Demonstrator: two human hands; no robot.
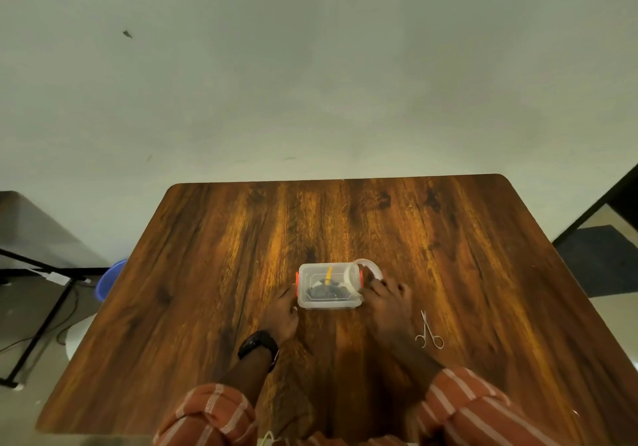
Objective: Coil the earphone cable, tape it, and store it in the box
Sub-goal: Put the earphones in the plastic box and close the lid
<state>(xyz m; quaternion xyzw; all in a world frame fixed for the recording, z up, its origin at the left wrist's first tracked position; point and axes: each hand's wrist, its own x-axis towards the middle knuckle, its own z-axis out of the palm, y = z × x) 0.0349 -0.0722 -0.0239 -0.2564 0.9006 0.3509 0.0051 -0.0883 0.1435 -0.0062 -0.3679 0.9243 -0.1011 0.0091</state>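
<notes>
Clear plastic forms the small box (328, 286), which sits between the person's two hands on the wooden table (207, 273), with its lid on and an orange-red latch at each short end. Through the lid a dark bundle shows, most likely the coiled earphone cable (326, 292), lying in the box's near half with a yellow strip above it; the view is too small to tell whether tape is wrapped round it. At the box's left end, the left hand (282, 311) has its fingers against the wall and latch, curled loosely round the corner; the grip cannot be read any finer than that. At the box's right end, the right hand (388, 302) has its fingers reaching to the near right corner, and whether they press or clasp it cannot be told. Just beyond the right hand's fingertips, a roll of clear tape (371, 267) lies touching or nearly touching the box's far right corner. To the right of the right wrist, a pair of small metal scissors (428, 331) lies flat on the table, apart from the hand, blades pointing away from the person. A black watch (257, 343) wraps the left wrist, and striped rust-coloured sleeves (483, 407) are pushed up both forearms.
</notes>
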